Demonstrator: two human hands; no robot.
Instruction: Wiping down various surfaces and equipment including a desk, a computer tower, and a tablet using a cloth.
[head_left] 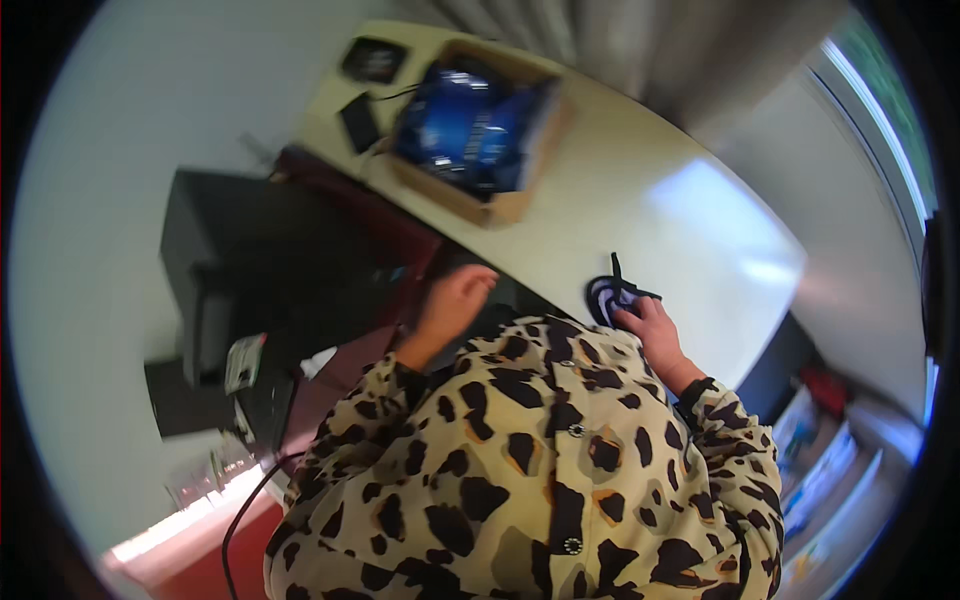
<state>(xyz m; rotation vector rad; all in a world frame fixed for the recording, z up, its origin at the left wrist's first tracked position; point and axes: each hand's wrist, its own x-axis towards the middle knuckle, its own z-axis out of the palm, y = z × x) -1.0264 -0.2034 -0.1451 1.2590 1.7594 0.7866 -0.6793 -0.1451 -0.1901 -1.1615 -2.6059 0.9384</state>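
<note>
My right hand [655,332] is closed on the near right edge of a small black and pale lilac strapped item [603,293] at the desk's near edge. One thin black strap sticks up from it. It has a rounded outline, but its exact kind is unclear. My left hand [460,298] hangs just off the desk edge, slightly blurred, its fingers loosely bent and no object visible in them. The pale desk [640,215] stretches away in front of me.
Toward the back of the desk stands an open cardboard box [455,205] filled with shiny blue packages [455,125]. Left of it lie a dark flat piece [360,123] and a black square item [375,60]. A black monitor-like object [270,260] stands at left; a dark cable [235,525] curves below.
</note>
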